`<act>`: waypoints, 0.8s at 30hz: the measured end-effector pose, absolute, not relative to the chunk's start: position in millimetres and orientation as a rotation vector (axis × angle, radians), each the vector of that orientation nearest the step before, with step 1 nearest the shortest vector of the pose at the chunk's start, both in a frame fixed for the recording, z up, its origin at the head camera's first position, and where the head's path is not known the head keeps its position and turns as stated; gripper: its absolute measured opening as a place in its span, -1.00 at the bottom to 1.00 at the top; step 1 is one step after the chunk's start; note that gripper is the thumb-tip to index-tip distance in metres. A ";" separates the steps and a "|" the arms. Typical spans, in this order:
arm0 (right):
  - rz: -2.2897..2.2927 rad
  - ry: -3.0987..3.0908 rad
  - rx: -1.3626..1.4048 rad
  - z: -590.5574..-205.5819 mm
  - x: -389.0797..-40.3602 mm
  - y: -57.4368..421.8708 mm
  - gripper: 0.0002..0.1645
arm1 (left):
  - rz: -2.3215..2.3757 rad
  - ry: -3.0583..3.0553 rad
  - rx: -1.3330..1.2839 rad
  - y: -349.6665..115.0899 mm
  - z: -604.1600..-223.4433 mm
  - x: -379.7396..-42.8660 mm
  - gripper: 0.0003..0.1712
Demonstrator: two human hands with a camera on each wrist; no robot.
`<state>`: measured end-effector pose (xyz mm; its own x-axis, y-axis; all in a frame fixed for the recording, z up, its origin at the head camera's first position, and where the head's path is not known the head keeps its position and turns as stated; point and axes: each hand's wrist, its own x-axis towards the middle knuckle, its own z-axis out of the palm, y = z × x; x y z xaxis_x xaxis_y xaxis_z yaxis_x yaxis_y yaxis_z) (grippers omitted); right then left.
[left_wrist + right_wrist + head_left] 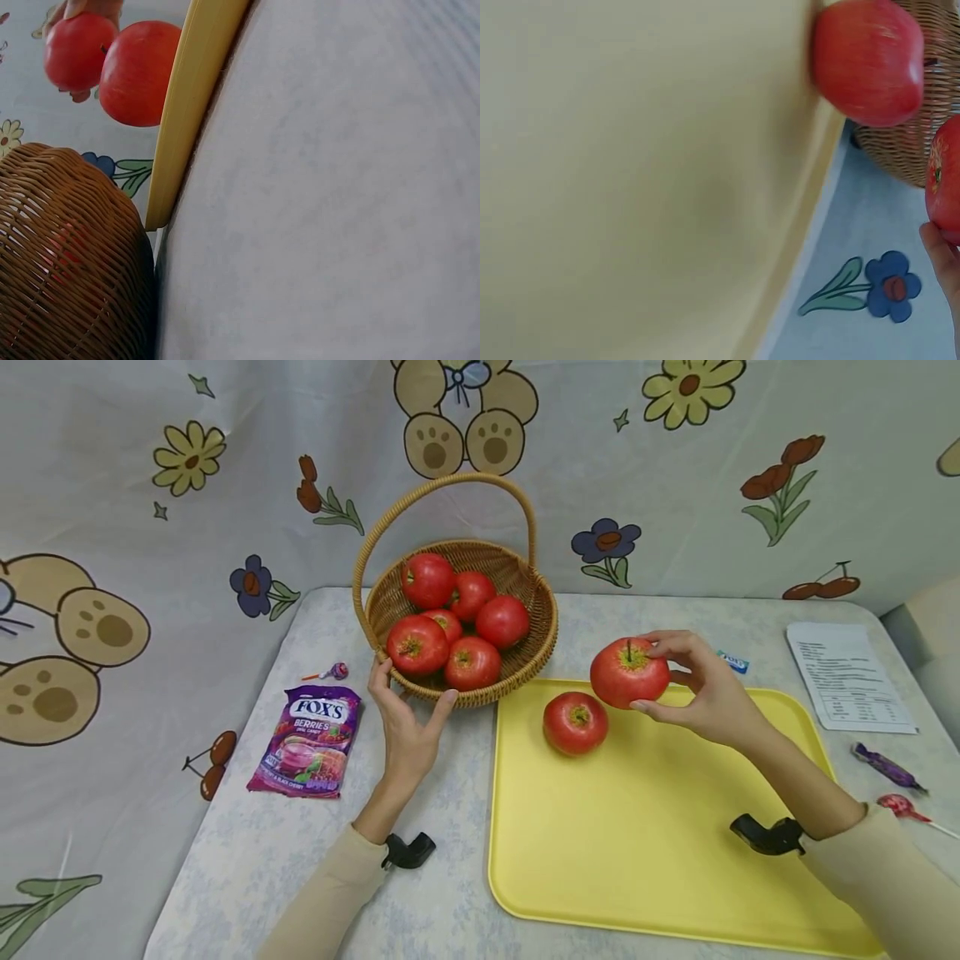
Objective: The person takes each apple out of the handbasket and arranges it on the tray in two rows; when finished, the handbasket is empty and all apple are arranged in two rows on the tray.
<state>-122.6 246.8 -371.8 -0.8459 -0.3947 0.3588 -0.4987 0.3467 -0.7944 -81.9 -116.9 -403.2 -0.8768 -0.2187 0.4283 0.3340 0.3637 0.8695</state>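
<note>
A wicker basket with a tall handle stands at the back of the table, several red apples inside it. At its front left my left hand holds the rim, fingertips by the base of the handle and thumb against the outer wall. My right hand grips a red apple between thumb and fingers, above the yellow tray. Another apple rests at the tray's back left corner. In the right wrist view the held apple shows at the right edge.
Left of the basket lie a purple candy bag and a lollipop. On the right are a printed paper sheet, a small blue wrapper, a purple wrapped candy and a red lollipop. A patterned cloth hangs behind the table.
</note>
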 end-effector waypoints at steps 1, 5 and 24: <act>1.517 -2.509 0.816 -375.6 -119.8 250.9 -0.17 | -1.536 -2.156 -0.094 -117.0 -403.5 -81.8 -0.06; 1.506 -2.573 0.780 -389.2 -110.6 263.3 -0.20 | -1.536 -2.163 -0.080 -117.5 -405.1 -81.8 -0.05; 1.492 -2.710 0.779 -425.9 -87.6 281.2 -0.23 | -1.536 -2.157 -0.096 -116.2 -405.4 -82.3 -0.05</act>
